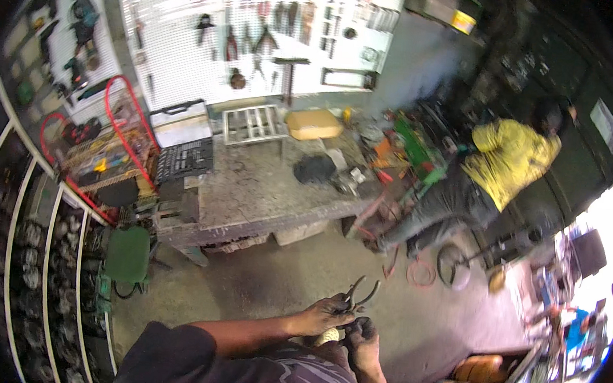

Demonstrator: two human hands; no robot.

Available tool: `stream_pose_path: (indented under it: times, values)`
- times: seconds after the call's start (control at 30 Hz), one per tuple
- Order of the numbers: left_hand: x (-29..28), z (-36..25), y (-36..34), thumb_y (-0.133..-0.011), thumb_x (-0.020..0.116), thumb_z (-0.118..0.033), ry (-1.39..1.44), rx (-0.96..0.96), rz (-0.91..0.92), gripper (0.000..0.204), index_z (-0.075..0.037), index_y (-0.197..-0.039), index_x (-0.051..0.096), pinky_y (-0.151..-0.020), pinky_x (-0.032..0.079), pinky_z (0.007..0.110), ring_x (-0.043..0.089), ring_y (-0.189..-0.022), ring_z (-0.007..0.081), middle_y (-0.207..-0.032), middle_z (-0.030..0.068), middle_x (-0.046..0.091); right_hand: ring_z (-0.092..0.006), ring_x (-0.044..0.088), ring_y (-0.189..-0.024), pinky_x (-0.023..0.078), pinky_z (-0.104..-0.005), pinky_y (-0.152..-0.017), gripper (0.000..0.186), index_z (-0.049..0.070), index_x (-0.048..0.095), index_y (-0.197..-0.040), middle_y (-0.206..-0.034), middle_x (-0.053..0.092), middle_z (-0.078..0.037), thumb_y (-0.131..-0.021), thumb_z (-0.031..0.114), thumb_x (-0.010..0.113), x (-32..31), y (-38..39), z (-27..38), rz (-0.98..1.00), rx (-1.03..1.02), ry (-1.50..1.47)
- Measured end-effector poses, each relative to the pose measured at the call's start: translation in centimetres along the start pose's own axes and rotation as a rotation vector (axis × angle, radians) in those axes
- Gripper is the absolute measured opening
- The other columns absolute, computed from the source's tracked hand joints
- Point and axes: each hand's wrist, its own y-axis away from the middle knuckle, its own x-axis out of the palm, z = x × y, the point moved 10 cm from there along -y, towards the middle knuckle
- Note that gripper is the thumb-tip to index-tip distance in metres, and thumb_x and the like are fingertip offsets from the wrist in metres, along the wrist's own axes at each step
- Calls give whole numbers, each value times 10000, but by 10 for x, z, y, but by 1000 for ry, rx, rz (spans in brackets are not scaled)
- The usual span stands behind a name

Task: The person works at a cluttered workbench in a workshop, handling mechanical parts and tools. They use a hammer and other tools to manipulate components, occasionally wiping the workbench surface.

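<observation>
My left hand (330, 316) is closed around a pair of pliers (372, 293), whose two dark curved arms spread apart and point away from me. Close beside it, slightly lower and to the right, my right hand (363, 339) has its fingers curled in. Whatever those fingers may hold is too small or hidden to make out. Below my left hand shows a pale yellow ribbed thing (328, 336), partly covered by hand and clothing. Both hands are held in front of my body above the concrete floor.
Ahead stands a workbench (240, 197) with a metal frame (254, 125), an open tool case (185, 159) and a cardboard-coloured package (314, 123). A green chair (128, 255) is at left, near parts shelves (30, 262). A person in yellow (513, 162) bends at right. Tools hang on a pegboard (180, 53).
</observation>
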Motion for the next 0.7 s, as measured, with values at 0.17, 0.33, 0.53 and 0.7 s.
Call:
stream_pose_path:
  times: [0.17, 0.33, 0.53, 0.7]
  values:
    - [-99, 27, -3, -1028, 722, -311, 170, -31, -292, 412, 2, -1294, 714, -1019, 503, 379, 654, -1148, 204, -1216, 136, 711, -133, 574, -678, 551, -323, -647, 327, 41, 647, -1208, -983, 637, -33, -931, 172, 763, 81, -83, 13, 382, 222, -181]
    - [-205, 23, -18, -992, 756, -317, 93, -156, -620, 438, 15, -1276, 724, -1052, 493, 375, 675, -1166, 208, -1176, 114, 762, -126, 580, -703, 534, -320, -647, 259, 38, 669, -1211, -998, 691, -31, -971, 103, 742, 158, -179, 46, 556, 238, -17]
    - [-303, -2, -22, -969, 761, -339, 22, -246, -869, 427, -30, -1261, 719, -961, 525, 375, 680, -1058, 233, -1164, 92, 747, -148, 660, -703, 516, -310, -640, 261, 10, 727, -1111, -907, 736, -54, -976, 228, 779, 255, -284, 153, 605, -158, 368]
    - [-339, 49, 4, -884, 816, -474, 102, -295, -939, 646, -3, -1311, 706, -1025, 491, 418, 667, -1174, 299, -1248, 223, 716, -181, 709, -856, 577, -348, -776, 239, 18, 735, -1194, -1001, 769, -128, -986, 136, 753, 340, -355, 252, 738, -547, 474]
